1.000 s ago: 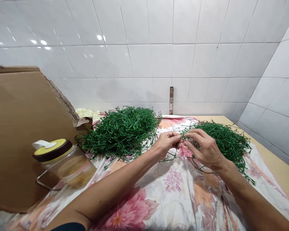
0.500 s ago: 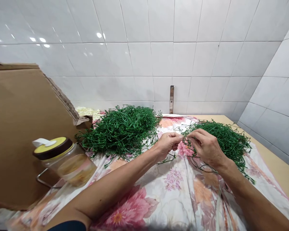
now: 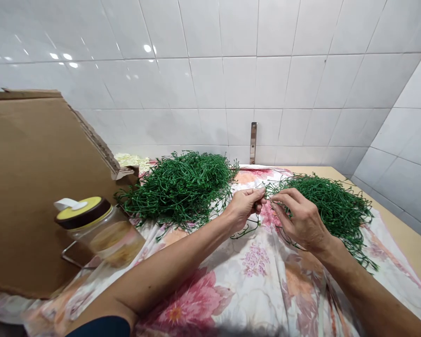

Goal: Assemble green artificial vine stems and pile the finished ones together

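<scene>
My left hand [image 3: 246, 206] is closed in a pinch on a thin green stem [image 3: 247, 230], part of which curves out below the fingers. Just to its right, my right hand [image 3: 300, 216] has thumb and fingertips drawn together close to the left fingertips; what lies between them is too small to make out. A large tangled pile of green stems [image 3: 182, 187] with small knobbed ends lies left of my hands. Another green pile [image 3: 337, 206] sits behind and right of my right hand, partly covered by it.
A tall cardboard box [image 3: 38, 187] stands at the left, with a lidded jar [image 3: 114, 241] tilted beside it. Pale pieces [image 3: 133, 161] lie behind the left pile. A floral cloth [image 3: 231, 290] covers the table before a tiled wall.
The view has shifted slightly. My hands remain close together, with the right fingers a little more spread from the thumb than before.
</scene>
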A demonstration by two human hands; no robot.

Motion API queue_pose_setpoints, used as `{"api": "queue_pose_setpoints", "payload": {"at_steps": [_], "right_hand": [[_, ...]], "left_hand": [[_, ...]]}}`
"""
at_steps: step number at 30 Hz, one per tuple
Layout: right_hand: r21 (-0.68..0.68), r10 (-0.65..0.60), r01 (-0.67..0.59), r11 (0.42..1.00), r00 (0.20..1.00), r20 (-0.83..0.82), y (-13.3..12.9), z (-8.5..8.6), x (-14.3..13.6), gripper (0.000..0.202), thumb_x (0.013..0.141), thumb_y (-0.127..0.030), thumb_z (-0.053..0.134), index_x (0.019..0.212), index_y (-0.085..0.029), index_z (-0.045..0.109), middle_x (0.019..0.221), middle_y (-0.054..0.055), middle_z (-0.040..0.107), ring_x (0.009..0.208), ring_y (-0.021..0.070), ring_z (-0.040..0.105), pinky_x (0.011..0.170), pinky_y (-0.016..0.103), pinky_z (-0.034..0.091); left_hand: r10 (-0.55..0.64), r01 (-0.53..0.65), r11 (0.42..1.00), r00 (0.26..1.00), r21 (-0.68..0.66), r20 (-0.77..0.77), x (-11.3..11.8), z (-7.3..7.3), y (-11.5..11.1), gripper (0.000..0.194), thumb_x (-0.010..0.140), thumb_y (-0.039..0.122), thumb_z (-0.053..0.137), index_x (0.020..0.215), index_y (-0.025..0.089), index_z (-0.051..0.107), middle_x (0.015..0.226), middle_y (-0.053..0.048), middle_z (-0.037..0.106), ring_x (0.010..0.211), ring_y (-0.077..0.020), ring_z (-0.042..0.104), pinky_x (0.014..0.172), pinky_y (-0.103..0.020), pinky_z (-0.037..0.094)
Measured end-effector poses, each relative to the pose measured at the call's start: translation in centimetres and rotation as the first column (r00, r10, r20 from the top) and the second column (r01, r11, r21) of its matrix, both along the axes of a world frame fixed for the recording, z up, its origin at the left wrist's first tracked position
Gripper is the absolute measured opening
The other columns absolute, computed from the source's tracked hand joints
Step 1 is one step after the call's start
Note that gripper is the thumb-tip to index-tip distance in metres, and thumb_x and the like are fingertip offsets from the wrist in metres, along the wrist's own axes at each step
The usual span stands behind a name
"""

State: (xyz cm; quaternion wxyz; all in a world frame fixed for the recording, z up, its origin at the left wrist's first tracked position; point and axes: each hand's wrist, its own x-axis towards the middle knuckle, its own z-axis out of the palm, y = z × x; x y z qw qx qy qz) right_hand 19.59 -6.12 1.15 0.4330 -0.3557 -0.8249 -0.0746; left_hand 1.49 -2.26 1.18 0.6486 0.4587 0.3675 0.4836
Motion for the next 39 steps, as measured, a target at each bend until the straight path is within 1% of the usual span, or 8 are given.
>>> {"api": "queue_pose_setpoints", "payload": {"at_steps": [4,10,16,20,25,30,35,39], "right_hand": [[-0.069,-0.006,0.008,0.998,0.999,0.036,0.5,-1.1,-0.4,0.021,0.099,-0.027,0.055,0.115,-0.018,0.065,0.113,0.013,0.066,0.103,0.0265,0.064,0.092,0.043,0.054],[-0.212,0.012,-0.043,0.976,0.989,-0.146,1.0,-2.0,-1.1,0.022,0.100,-0.030,0.053,0.115,-0.019,0.066,0.113,0.011,0.067,0.105,0.0243,0.064,0.094,0.039,0.052],[-0.440,0.030,-0.190,0.878,0.938,-0.346,1.6,-2.6,-1.4,0.025,0.099,-0.035,0.053,0.102,-0.019,0.072,0.103,0.008,0.070,0.096,0.0206,0.065,0.083,0.032,0.053],[-0.450,-0.007,-0.169,0.877,0.932,-0.363,1.6,-2.7,-1.5,0.026,0.098,-0.036,0.055,0.095,-0.017,0.072,0.095,0.008,0.069,0.088,0.0197,0.064,0.077,0.032,0.052],[-0.355,-0.010,-0.126,0.926,0.933,-0.359,1.4,-2.6,-1.7,0.023,0.096,-0.032,0.058,0.109,-0.018,0.070,0.103,0.009,0.069,0.094,0.0214,0.063,0.081,0.034,0.053],[-0.405,-0.015,-0.203,0.892,0.881,-0.474,1.6,-2.8,-1.9,0.026,0.094,-0.038,0.061,0.104,-0.016,0.072,0.105,0.010,0.070,0.097,0.0220,0.065,0.085,0.035,0.053],[-0.481,-0.032,-0.265,0.836,0.850,-0.525,1.8,-2.9,-2.1,0.036,0.092,-0.047,0.063,0.103,-0.014,0.071,0.100,0.010,0.071,0.088,0.0208,0.065,0.078,0.033,0.053],[-0.449,-0.065,-0.186,0.874,0.871,-0.487,1.6,-2.6,-2.0,0.034,0.093,-0.049,0.062,0.086,-0.016,0.069,0.088,0.007,0.067,0.082,0.0197,0.062,0.072,0.030,0.050]], "left_hand": [[-0.004,0.005,0.999,1.000,-0.038,0.021,0.1,0.2,-0.3,0.043,0.070,0.048,0.085,0.072,0.012,0.062,0.067,-0.001,0.060,0.051,-0.0056,0.045,0.051,-0.023,0.033],[-0.007,0.008,0.999,0.999,-0.043,0.035,0.3,0.4,-0.8,0.043,0.065,0.045,0.089,0.070,0.012,0.062,0.064,0.001,0.056,0.050,-0.0046,0.044,0.051,-0.022,0.032],[-0.029,0.031,0.998,0.999,-0.048,0.041,0.4,0.3,-1.0,0.043,0.063,0.043,0.089,0.070,0.012,0.061,0.063,0.003,0.052,0.049,-0.0044,0.041,0.049,-0.022,0.029],[-0.020,0.020,1.000,0.999,-0.023,0.033,0.4,0.3,-1.0,0.044,0.065,0.046,0.088,0.067,0.013,0.059,0.062,0.003,0.051,0.049,-0.0044,0.040,0.049,-0.023,0.028],[0.005,-0.006,1.000,1.000,0.010,0.025,0.5,0.3,-1.0,0.045,0.065,0.050,0.087,0.069,0.013,0.062,0.062,0.004,0.050,0.048,-0.0047,0.039,0.048,-0.023,0.027],[0.025,-0.026,0.997,1.000,0.067,0.016,0.6,0.0,-1.0,0.045,0.066,0.052,0.087,0.075,0.013,0.066,0.063,0.004,0.051,0.049,-0.0051,0.040,0.048,-0.024,0.027],[0.032,-0.028,0.993,0.999,0.114,-0.031,0.6,-0.5,-0.7,0.044,0.069,0.053,0.084,0.076,0.013,0.066,0.057,0.004,0.049,0.048,-0.0059,0.041,0.049,-0.024,0.026],[0.052,-0.046,0.991,0.998,0.125,-0.048,0.6,-0.5,-0.6,0.045,0.069,0.053,0.083,0.069,0.014,0.061,0.056,0.005,0.049,0.048,-0.0059,0.041,0.049,-0.023,0.027]]}}
